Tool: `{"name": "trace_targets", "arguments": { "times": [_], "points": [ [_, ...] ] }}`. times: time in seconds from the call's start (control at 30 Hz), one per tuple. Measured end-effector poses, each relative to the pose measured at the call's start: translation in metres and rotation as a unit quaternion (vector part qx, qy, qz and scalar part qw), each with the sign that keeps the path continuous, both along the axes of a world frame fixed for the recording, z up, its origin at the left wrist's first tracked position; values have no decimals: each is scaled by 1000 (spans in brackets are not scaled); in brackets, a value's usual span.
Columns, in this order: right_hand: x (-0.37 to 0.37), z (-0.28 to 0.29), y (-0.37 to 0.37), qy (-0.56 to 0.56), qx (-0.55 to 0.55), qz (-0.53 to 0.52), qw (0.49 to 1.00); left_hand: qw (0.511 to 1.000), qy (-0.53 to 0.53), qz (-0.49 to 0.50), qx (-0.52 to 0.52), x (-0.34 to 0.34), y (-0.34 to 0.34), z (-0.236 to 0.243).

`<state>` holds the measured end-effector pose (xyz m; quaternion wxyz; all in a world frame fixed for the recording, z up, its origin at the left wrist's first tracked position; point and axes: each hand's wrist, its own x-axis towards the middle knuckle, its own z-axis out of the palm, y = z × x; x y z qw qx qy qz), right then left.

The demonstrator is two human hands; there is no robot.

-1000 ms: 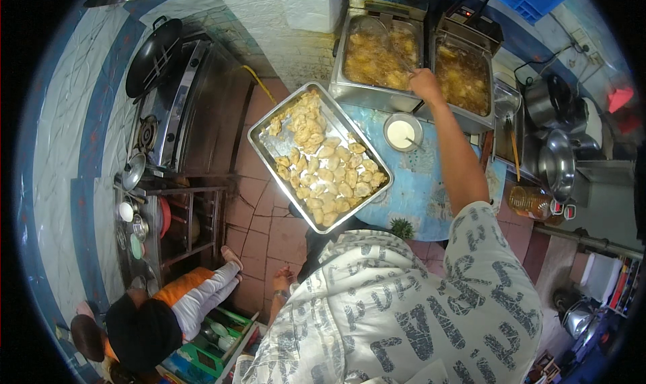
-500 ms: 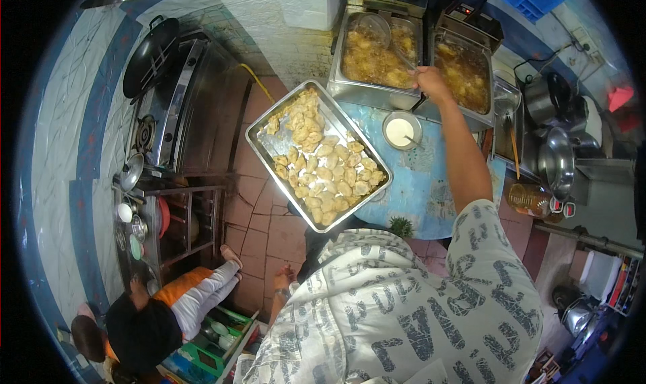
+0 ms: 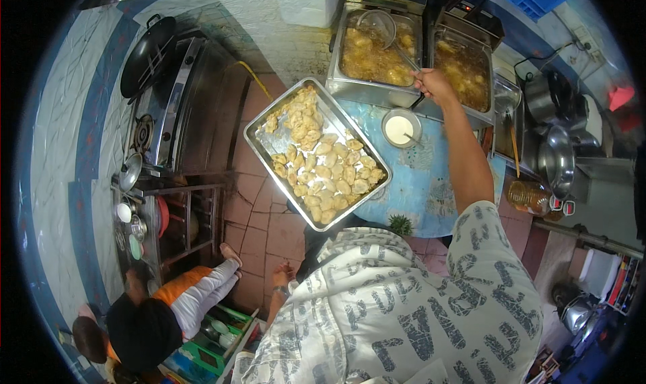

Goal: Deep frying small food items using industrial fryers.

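Observation:
My right hand point(image 3: 433, 86) is closed round the handle of a skimmer point(image 3: 406, 55). The skimmer's round mesh head sits over the left deep fryer point(image 3: 369, 96), where pieces of food point(image 3: 363, 61) fry in bubbling oil. Low beside my body, my left hand point(image 3: 283, 274) hangs with its fingers loosely bent and nothing visible in it. In front of me a large metal tray point(image 3: 268, 162) holds many battered pieces point(image 3: 330, 172); some at its far end are clumped together. A bowl of white batter point(image 3: 400, 129) with a utensil in it stands on the blue-covered table point(image 3: 431, 182).
A second fryer point(image 3: 463, 67) with frying food adjoins on the right, with pots point(image 3: 548, 98) beyond. A stove point(image 3: 168, 115) and a wok point(image 3: 149, 55) stand at left. Another person point(image 3: 155, 323) is at the lower left, by a green crate point(image 3: 205, 357). A small plant point(image 3: 400, 224) is near me.
The skimmer's head has shifted slightly and its mesh ring shows more plainly over the oil. My right hand has moved slightly nearer to me. The tray and my left hand are nearly unchanged.

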<state>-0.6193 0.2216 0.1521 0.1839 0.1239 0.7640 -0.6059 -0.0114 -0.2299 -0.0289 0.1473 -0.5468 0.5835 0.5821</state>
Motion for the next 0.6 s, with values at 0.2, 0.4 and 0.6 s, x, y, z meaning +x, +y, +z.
{"name": "trace_targets", "arguments": {
  "times": [0.2,0.4,0.6],
  "points": [
    [-16,-47,14,230,262,152,925,997,-40,-58,-38,-45,24,59],
    [5,5,-10,-13,-31,-22,999,998,32,-43,-29,-16,5,22],
    [-1,-26,6,11,-8,-1,1000,999,36,-37,-1,-15,0,6]
  ]
}}
